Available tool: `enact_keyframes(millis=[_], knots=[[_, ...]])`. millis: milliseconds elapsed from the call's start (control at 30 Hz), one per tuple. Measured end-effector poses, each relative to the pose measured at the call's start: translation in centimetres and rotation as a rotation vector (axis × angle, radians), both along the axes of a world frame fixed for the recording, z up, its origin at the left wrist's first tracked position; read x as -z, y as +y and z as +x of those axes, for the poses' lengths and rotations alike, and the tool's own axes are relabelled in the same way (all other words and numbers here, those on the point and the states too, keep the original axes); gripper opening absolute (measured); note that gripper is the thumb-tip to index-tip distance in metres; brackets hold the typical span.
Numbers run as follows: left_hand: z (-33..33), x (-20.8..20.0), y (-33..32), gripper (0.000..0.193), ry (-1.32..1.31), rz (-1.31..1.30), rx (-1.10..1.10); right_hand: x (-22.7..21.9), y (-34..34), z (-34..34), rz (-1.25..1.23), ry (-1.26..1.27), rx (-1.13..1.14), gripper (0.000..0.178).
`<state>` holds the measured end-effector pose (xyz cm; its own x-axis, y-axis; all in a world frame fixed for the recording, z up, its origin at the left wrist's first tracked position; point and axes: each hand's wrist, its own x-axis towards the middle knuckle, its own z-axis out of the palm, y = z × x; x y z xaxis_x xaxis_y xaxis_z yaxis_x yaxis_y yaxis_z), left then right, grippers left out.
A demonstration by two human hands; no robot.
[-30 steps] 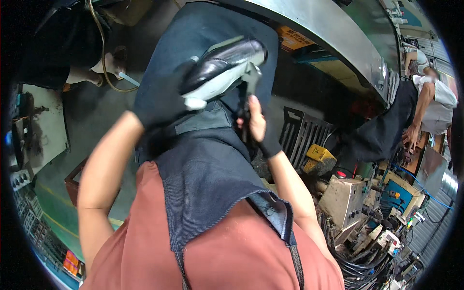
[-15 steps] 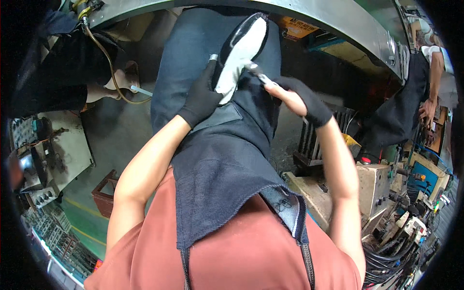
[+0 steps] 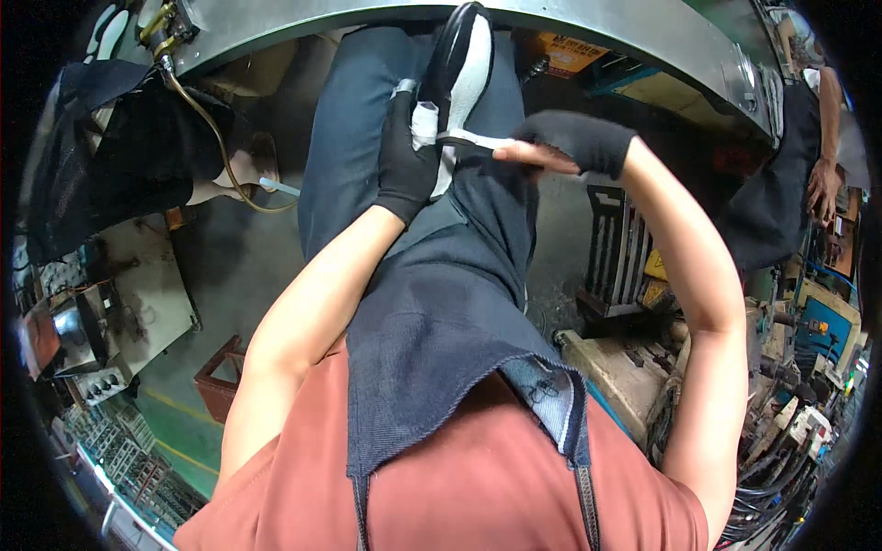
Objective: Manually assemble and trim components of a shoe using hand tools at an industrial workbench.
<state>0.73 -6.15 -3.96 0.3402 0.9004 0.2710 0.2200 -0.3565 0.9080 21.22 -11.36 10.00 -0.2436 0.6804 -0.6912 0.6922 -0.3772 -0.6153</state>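
A black shoe with a whitish underside lies lengthwise over my lap, underside up and toe pointing away. My left hand, in a black fingerless glove with white wrapping on the fingers, is closed around its near part from the left. My right hand, also in a black glove, grips a slim pale tool from the right. The tool's far end reaches across the shoe beside my left fingers. Its exact kind and whether its tip touches the shoe are hard to make out.
Ahead runs a curved metal bench edge. A brown hose hangs at the left, near another person's foot. A dark slatted rack and machinery stand at the right. A co-worker's hand is at far right.
The shoe has turned straighter, its toe now nearer the bench edge. My right hand has shifted slightly right and its tool lies flatter. My left hand has moved a little to the right.
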Motion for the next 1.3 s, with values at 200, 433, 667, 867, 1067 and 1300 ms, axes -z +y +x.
enact_keyframes(millis=[200,433,667,867,1067,1300], knots=[[-2.1,0.6,1.8,0.066,0.109,0.056,0.088,-4.2,0.4,-5.1,0.675,-0.542,-0.544,0.043],[-3.8,-5.5,6.2,0.034,0.628,0.437,0.294,5.2,-1.4,-2.2,0.74,-0.133,-0.035,0.043],[-2.1,-5.4,5.0,0.049,-0.411,-0.871,0.404,4.5,-1.1,-0.8,0.156,0.34,0.371,0.047],[-1.0,-2.7,4.9,0.051,-0.207,-0.675,0.376,2.4,-1.3,-3.2,0.57,-0.195,0.087,0.046],[1.1,-2.0,3.7,0.043,0.068,-0.216,0.179,-0.6,-2.8,2.0,0.741,-0.407,-0.077,0.039],[0.1,-2.1,5.0,0.079,0.07,-0.495,0.45,-1.6,-0.2,-3.2,1.145,0.118,0.056,0.031]])
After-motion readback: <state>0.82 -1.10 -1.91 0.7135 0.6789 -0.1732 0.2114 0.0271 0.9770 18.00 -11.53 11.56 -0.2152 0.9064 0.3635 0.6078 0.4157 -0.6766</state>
